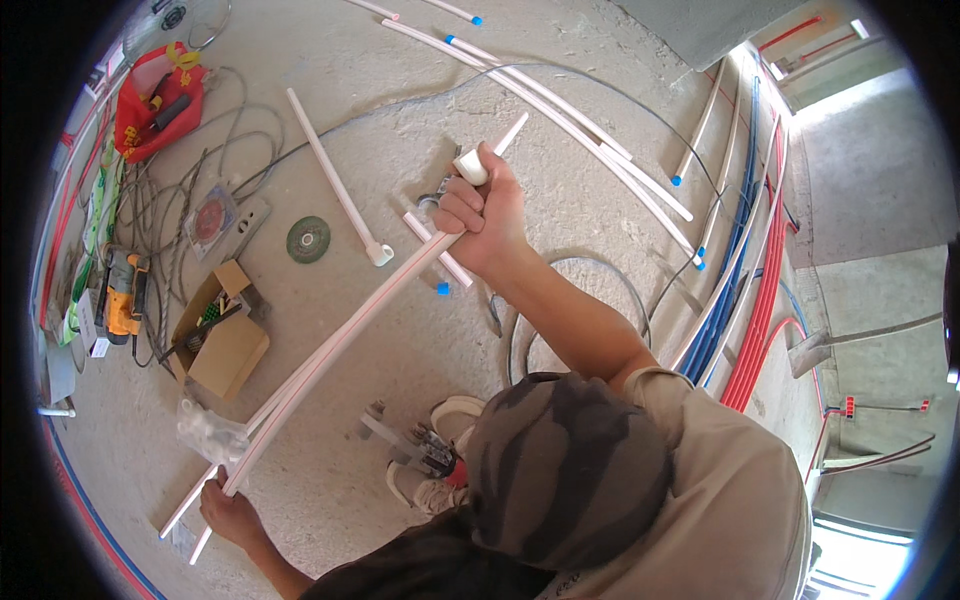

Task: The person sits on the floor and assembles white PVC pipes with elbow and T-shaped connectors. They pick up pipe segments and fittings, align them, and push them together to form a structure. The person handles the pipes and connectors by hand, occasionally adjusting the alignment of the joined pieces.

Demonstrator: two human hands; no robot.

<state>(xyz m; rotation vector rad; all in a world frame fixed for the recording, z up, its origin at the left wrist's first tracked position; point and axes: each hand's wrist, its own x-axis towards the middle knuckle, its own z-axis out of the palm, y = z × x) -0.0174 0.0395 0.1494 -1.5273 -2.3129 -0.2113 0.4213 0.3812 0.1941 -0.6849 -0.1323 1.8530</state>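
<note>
A long white pipe with a thin red stripe [335, 345] runs slantwise from the middle of the view down to the lower left. My right hand [488, 215] is closed around its upper end, thumb up against a white elbow fitting [471, 167]. My left hand [230, 512] is closed on the pipe near its lower end. A second pipe [191, 510] lies close beside it. Touching or just beside the pipes is a clear bag of white fittings [212, 432]. Below my right hand are a short pipe piece [455, 268] and a grey metal part, partly hidden.
Another pipe with an elbow [330, 170], a green grinding disc [308, 239], an open cardboard box [228, 350], a yellow power drill [124, 300] and a red bag [158, 105] lie leftward. Cables loop over the concrete. Red pipes [765, 310] and blue pipes [735, 250] line the right.
</note>
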